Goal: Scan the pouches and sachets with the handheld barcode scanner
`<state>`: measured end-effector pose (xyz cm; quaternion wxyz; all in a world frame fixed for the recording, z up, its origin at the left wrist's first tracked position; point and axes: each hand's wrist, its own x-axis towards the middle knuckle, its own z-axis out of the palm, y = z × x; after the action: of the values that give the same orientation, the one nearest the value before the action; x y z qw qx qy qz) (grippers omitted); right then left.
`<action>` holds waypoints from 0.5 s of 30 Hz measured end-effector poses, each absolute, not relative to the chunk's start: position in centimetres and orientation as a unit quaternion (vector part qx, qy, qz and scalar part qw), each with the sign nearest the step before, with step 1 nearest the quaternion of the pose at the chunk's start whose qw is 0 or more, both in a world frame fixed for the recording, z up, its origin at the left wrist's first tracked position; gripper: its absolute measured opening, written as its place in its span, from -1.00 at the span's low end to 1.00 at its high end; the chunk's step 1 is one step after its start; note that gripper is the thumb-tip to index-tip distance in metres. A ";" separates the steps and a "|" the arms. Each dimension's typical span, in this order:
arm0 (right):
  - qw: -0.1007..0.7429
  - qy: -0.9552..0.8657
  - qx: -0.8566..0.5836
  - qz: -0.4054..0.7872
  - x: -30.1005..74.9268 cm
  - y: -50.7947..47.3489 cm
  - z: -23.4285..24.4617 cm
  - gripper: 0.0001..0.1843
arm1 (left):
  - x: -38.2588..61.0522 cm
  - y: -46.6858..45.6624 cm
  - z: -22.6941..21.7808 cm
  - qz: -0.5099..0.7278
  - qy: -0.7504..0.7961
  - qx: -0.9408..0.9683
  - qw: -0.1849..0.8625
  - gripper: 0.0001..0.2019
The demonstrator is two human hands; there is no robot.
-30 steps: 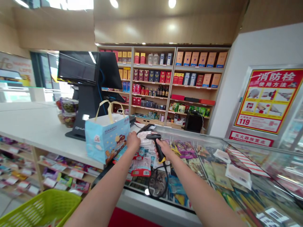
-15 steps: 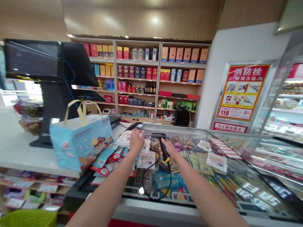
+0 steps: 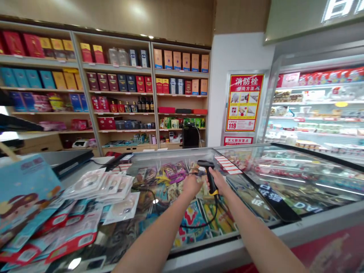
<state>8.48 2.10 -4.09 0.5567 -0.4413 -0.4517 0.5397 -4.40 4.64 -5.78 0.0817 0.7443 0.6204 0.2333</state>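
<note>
- Our right hand (image 3: pixel 216 182) is closed firmly around a black handheld barcode scanner with a yellow collar (image 3: pixel 209 177), its head tipped forward over the glass.
- Our left hand (image 3: pixel 191 185) sits just beside the scanner, back upward and fingers curled under; we cannot tell whether it has hold of anything.
- Both hands are above a glass-topped chest freezer (image 3: pixel 256 231), with colourful snack packets visible beneath the glass.
- A thin black cable (image 3: pixel 199 226) loops down from the scanner across the glass.
- To our left lie a fanned stack of clear flat plastic packets (image 3: pixel 98 185), a pile of red-and-blue plastic sachets (image 3: pixel 61 231) and a pale blue paper gift bag (image 3: pixel 24 189).
- Beyond the freezer stand tall wooden shelves of boxed goods and bottles (image 3: pixel 122 131); to our right glows a lit refrigerated display case (image 3: pixel 318 113).
</note>
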 end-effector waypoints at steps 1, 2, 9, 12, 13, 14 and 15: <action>0.568 -0.438 -0.444 0.537 9.5 2.1 -4.2 -0.62 | -3.0 4.5 -5.9 0.224 0.620 0.749 0.075 -0.65; 0.579 -0.422 -0.444 0.538 10.4 2.1 -4.3 -0.63 | -1.7 4.4 -6.0 0.216 0.618 0.753 0.068 -0.61; 0.605 -0.407 -0.411 0.546 12.1 2.5 -4.6 -0.62 | 1.6 4.7 -5.9 0.198 0.615 0.756 0.108 -0.64; 0.596 -0.422 -0.412 0.545 11.9 2.6 -4.7 -0.63 | 0.8 5.4 -6.0 0.243 0.616 0.737 0.141 -0.64; 0.595 -0.426 -0.410 0.544 11.8 2.6 -4.7 -0.64 | 0.4 5.7 -6.1 0.265 0.611 0.732 0.142 -0.64; 0.596 -0.427 -0.409 0.544 11.8 2.5 -4.7 -0.64 | -0.1 6.1 -6.3 0.287 0.608 0.726 0.140 -0.63; 0.595 -0.425 -0.411 0.545 11.8 2.5 -4.7 -0.64 | -0.6 6.5 -6.4 0.308 0.610 0.717 0.139 -0.63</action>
<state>11.80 2.47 -4.69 0.5951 -0.4107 -0.4246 0.5450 -0.61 6.49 -6.44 0.1394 0.7168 0.6099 0.3077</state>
